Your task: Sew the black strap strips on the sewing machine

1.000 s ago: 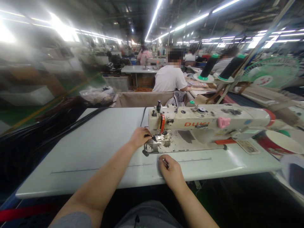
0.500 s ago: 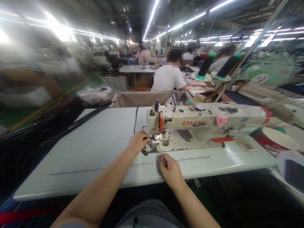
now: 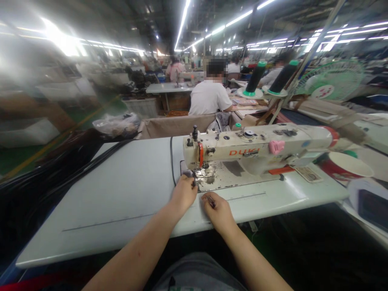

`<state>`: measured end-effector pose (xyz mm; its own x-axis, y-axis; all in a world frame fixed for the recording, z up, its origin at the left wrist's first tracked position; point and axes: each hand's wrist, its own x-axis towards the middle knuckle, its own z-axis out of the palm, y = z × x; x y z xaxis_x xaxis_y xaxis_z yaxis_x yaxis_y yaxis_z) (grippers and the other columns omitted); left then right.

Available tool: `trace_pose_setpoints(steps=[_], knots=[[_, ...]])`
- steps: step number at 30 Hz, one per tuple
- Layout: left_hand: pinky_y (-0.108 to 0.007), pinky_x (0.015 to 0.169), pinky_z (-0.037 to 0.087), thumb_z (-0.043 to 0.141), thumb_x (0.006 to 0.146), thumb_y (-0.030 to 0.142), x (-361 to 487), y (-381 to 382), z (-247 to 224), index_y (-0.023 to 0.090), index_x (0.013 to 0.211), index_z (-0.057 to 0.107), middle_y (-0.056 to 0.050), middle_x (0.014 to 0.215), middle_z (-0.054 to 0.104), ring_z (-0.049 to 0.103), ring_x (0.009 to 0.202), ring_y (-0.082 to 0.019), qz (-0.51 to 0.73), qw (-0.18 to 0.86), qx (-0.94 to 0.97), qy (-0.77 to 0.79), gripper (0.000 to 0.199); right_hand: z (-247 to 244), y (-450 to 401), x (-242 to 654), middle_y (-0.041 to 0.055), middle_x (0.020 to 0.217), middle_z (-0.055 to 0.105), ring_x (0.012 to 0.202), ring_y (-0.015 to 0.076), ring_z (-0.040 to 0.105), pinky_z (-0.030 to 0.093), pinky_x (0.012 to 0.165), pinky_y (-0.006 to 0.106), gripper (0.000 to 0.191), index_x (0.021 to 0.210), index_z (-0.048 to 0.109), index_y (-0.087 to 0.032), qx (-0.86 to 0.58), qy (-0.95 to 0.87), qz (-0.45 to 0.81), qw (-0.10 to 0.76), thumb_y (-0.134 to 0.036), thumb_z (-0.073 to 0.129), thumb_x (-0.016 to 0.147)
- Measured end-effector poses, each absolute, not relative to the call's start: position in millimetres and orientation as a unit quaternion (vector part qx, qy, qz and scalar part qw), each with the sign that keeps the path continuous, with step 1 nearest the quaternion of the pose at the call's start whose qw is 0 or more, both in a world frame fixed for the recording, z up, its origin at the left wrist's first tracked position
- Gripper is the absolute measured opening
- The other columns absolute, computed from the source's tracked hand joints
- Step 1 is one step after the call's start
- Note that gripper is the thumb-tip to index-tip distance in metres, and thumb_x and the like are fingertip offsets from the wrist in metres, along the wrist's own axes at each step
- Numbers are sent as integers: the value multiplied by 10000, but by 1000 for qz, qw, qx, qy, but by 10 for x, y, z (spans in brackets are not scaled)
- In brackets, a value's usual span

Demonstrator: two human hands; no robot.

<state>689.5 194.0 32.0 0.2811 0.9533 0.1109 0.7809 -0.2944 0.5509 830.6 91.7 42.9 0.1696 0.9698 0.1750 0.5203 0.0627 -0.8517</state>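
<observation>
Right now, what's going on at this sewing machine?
A person has both hands at an industrial sewing machine. The left hand is at the left end of its bed, near a small dark piece I can't identify. The right hand, in front of the bed, is curled around a small metallic object. A thin black strip lies on the white tabletop beyond the left hand.

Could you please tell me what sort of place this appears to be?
It looks like a sewing workshop, probably a factory floor: a sewing machine is set in the white worktable, two cones of dark thread stand behind it, and a person in a white top is further back.
</observation>
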Motion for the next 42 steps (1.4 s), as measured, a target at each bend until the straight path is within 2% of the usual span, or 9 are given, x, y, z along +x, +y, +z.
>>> trace_pose_setpoints(steps=[7, 14, 18, 22, 25, 30, 34, 38, 42], knots=[[-332, 877, 557, 640, 896, 365, 6949, 1880, 361, 175, 1071, 720, -137, 1087, 681, 704, 943, -252, 160, 167, 798, 556, 271, 421, 853, 8405, -9, 672, 609, 651, 165, 555, 444, 626, 260, 245, 890, 726, -219, -595, -569, 324, 467, -395, 557, 915], [-318, 914, 545, 587, 894, 192, 6866, 1742, 414, 159, 1309, 631, -155, 1204, 644, 715, 998, -246, 91, 163, 829, 528, 419, 434, 504, 8740, -36, 621, 515, 545, 117, 444, 351, 509, 229, 395, 934, 721, -187, -541, -494, 466, 496, -570, 623, 931], [-365, 993, 525, 608, 891, 245, 6698, 1703, 361, 106, 1442, 520, -178, 1270, 579, 688, 1078, -267, 46, 140, 860, 489, 575, 272, 188, 9057, -48, 561, 472, 498, 108, 404, 332, 492, 233, 536, 920, 731, -161, -616, -420, 401, 532, -664, 547, 947], [-418, 969, 544, 623, 866, 535, 6555, 1838, 203, 131, 1374, 574, -171, 1250, 539, 661, 1103, -319, 43, 92, 885, 454, 652, 44, -146, 9577, -9, 596, 551, 498, 135, 496, 426, 517, 260, 659, 882, 722, -153, -761, -297, 239, 524, -727, 407, 953], [-498, 1004, 522, 571, 835, 647, 6531, 1923, 96, 143, 1270, 611, -190, 1260, 538, 614, 1157, -376, 72, 43, 904, 420, 667, -48, -469, 10047, 44, 699, 643, 576, 170, 593, 493, 588, 286, 604, 894, 712, -151, -828, -205, 144, 501, -651, 384, 974], [-487, 1056, 494, 456, 870, 660, 6522, 1954, -27, 137, 1142, 588, -204, 1311, 558, 589, 1214, -364, 180, 48, 925, 330, 604, 15, -1059, 10647, 115, 1016, 713, 1010, 271, 680, 514, 894, 357, 341, 922, 729, -188, -908, -68, 16, 413, -426, 488, 965], [-466, 1010, 515, 377, 973, 570, 6483, 1983, -146, 146, 1175, 546, -184, 1225, 616, 630, 1149, -334, 199, 51, 933, 294, 499, 127, -1414, 10944, 193, 1300, 617, 1173, 346, 643, 496, 963, 463, 358, 1217, 668, -182, -941, 60, -41, 331, -407, 521, 980], [-438, 929, 551, 397, 980, 532, 6448, 2070, -324, 181, 1191, 557, -155, 1179, 650, 659, 1090, -316, 197, 31, 938, 284, 440, 191, -1586, 11209, 230, 1231, 663, 1155, 395, 661, 512, 945, 520, 504, 1284, 631, -150, -951, 116, -22, 287, -527, 592, 952], [-422, 906, 573, 435, 955, 535, 6426, 2176, -492, 190, 1211, 595, -143, 1183, 668, 678, 1078, -312, 194, 19, 938, 288, 459, 181, -1641, 11423, 236, 1157, 710, 1091, 380, 696, 545, 893, 477, 571, 1225, 676, -130, -955, 123, 0, 270, -595, 662, 894]])
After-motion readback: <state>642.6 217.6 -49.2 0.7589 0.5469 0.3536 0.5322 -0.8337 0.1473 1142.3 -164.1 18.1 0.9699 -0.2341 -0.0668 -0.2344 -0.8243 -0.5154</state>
